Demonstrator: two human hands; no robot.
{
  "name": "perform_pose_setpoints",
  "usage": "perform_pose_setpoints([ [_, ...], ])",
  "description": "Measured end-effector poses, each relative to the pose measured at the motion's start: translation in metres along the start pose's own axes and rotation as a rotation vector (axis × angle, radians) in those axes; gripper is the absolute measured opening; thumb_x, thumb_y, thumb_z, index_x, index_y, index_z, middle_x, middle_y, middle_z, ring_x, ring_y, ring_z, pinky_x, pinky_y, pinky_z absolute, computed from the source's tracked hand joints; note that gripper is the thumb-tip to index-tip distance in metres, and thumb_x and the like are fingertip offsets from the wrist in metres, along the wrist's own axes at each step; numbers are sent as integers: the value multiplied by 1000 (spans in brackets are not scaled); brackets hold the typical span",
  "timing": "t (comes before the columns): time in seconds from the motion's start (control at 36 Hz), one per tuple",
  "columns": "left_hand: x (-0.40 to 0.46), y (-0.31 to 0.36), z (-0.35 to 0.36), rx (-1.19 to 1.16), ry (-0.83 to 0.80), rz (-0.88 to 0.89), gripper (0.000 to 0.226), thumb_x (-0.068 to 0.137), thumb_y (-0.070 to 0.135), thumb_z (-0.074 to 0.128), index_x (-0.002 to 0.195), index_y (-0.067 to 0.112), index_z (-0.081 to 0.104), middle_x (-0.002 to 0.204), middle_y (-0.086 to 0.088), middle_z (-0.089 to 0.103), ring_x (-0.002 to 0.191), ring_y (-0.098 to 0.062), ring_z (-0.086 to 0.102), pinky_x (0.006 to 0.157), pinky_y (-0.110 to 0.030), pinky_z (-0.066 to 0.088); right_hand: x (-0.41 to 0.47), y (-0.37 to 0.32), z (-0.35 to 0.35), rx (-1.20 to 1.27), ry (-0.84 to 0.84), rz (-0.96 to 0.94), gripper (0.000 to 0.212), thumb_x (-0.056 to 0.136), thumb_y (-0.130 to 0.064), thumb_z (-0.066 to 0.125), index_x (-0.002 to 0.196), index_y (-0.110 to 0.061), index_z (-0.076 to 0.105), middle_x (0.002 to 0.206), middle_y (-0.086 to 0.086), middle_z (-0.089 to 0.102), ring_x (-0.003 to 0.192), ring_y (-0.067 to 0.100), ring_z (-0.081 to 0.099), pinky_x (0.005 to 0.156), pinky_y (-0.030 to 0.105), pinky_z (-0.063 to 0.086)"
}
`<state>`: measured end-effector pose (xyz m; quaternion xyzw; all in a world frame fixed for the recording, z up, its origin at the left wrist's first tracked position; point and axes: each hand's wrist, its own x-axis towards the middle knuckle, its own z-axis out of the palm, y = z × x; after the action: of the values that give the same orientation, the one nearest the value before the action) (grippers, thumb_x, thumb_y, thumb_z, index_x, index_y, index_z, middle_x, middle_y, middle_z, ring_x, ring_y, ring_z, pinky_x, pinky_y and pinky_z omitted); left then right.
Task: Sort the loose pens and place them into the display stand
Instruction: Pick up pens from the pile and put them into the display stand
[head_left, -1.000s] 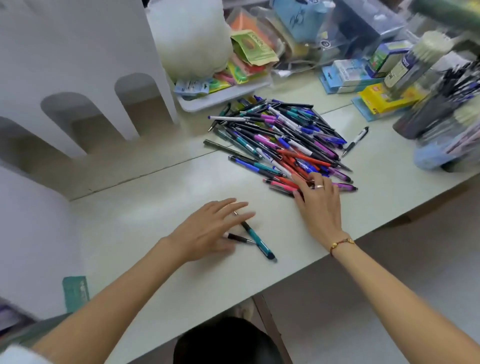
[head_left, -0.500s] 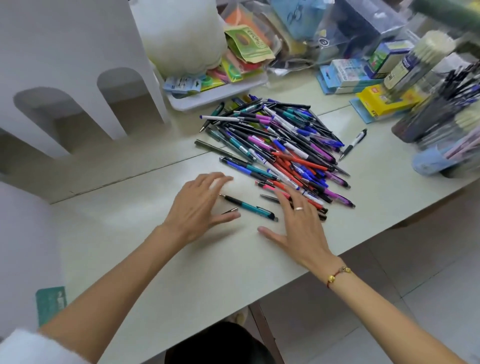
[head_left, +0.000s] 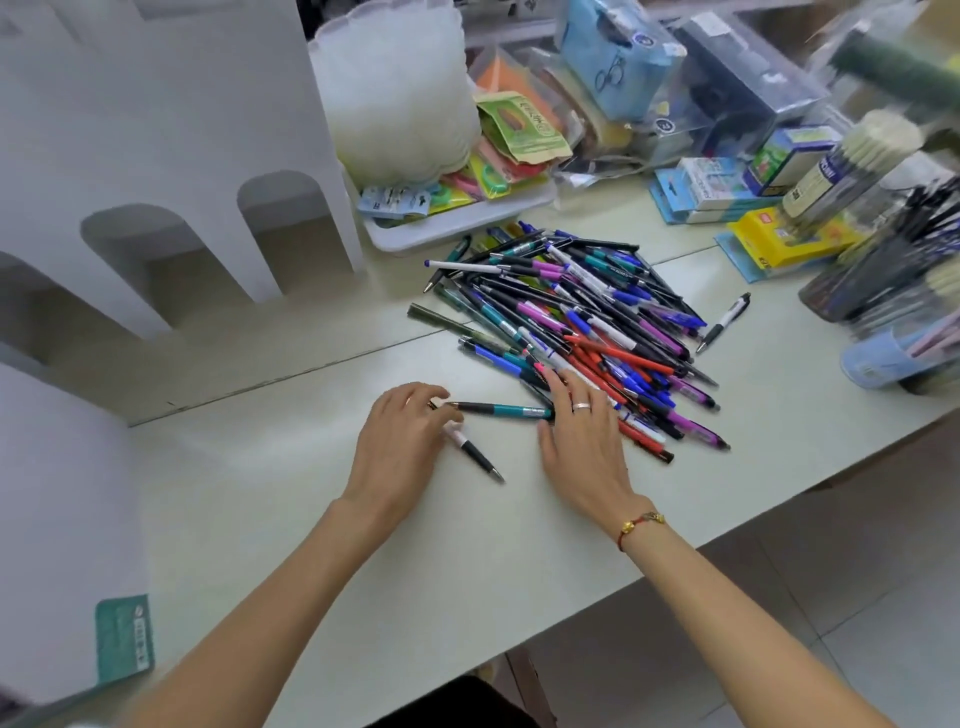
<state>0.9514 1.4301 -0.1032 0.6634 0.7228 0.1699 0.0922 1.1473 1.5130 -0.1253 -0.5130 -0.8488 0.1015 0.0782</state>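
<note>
The pen pile (head_left: 571, 332) lies on the table (head_left: 322, 545). Just beside its near edge, the left hand (head_left: 402, 447) lies flat, fingers together, on a black-tipped pen (head_left: 475, 451); the right hand (head_left: 584, 441) fans straight fingers over a teal pen (head_left: 506, 410). The pens are likely light, stiff and prone to rolling, best pinched mid-barrel.

Pen pile (head_left: 582, 332) on pale table (head_left: 291, 519)

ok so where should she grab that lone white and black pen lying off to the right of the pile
Probably the white barrel at mid-length on the white and black pen, pinched across its width from above. It lies flat on the table apart from the pen pile, with bare surface along both long sides, so fingers fit either side.
</note>
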Motion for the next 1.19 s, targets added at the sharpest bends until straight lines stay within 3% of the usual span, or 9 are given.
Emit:
perform_pose_setpoints([
  [0.08, -12, 10, -8, -62, 52, -241, 33, 77, 18, 74, 106, 25, 60, 115, 6, 56, 106, -20, 52, 79, -33, 43, 15, -9, 0, -16, -25, -24, 64, 96, -13, 45, 153, -23, 16, 151, 6, 30, 129, 26, 36, 101, 36, 31],
  [0.19, -20, 20, -11, -263, -45, -610, 13, 90, 41, 56, 96, 30, 57, 92, 18, 59, 92, -15, 59, 68, -28, 35, 25, -26, 5, 55, -43, -30, 74, 92, 2, 44, 154, -23, 12, 151, 12, 24, 135, 28, 28, 105, 35, 32],
  [0.28, -13, 17, -6, -312, -118, -686, 27, 92, 49, 49, 103, 28, 61, 92, 16, 62, 95, -20, 62, 74, -29, 41, 23, -45, 7, 161, -62, -104, 77, 89, 6, 46, 154, -18, 13, 150, 9, 25, 127, 25, 33, 101, 33, 38],
  [0.39, 9, 8, 6, -397, -147, -768, 44, 87, 59, 50, 113, 23, 55, 99, 8, 69, 94, -24, 66, 86, -35, 50, 23, -51, 0, 204, -51, -232, 70, 86, -3, 53, 149, -18, 26, 140, 1, 45, 114, 21, 41, 91, 32, 38],
  [0.5, 24, 11, 13, -362, -201, -722, 41, 86, 49, 58, 111, 20, 43, 94, 2, 69, 87, -26, 67, 78, -36, 54, 35, -42, -15, 234, -7, -190, 54, 88, -11, 52, 140, -19, 40, 136, -1, 48, 123, 18, 39, 101, 31, 34],
  [0.75, 32, -7, 1, -257, -87, -787, 41, 93, 35, 54, 126, 12, 45, 112, -4, 66, 107, -33, 58, 77, -31, 41, 40, -53, -7, 155, -248, -175, 50, 100, -12, 40, 148, -17, 28, 137, 7, 40, 117, 24, 37, 93, 34, 40],
  [0.92, 40, -18, -5, -215, -110, -772, 56, 95, 50, 43, 137, 13, 38, 131, -11, 51, 110, -36, 56, 86, -40, 48, 16, -66, -9, 295, -264, -194, 51, 102, -25, 39, 150, -24, 20, 140, -2, 41, 120, 17, 36, 96, 30, 38],
  [1.03, 49, -27, -17, -69, -135, -626, 61, 100, 48, 32, 152, 26, 10, 141, -15, 36, 107, -35, 56, 84, -40, 46, 3, -30, -34, 256, -354, -122, 64, 96, -40, 51, 151, -27, 21, 149, -3, 31, 138, 14, 21, 111, 32, 30],
  [1.19, 75, -29, -18, 184, -292, -392, 63, 97, 61, 24, 152, 36, 6, 135, -13, 37, 104, -32, 57, 73, -36, 48, -26, 28, -61, 55, -554, -147, 64, 85, -39, 68, 140, -46, 36, 143, -11, 23, 131, 11, 25, 101, 27, 35],
])
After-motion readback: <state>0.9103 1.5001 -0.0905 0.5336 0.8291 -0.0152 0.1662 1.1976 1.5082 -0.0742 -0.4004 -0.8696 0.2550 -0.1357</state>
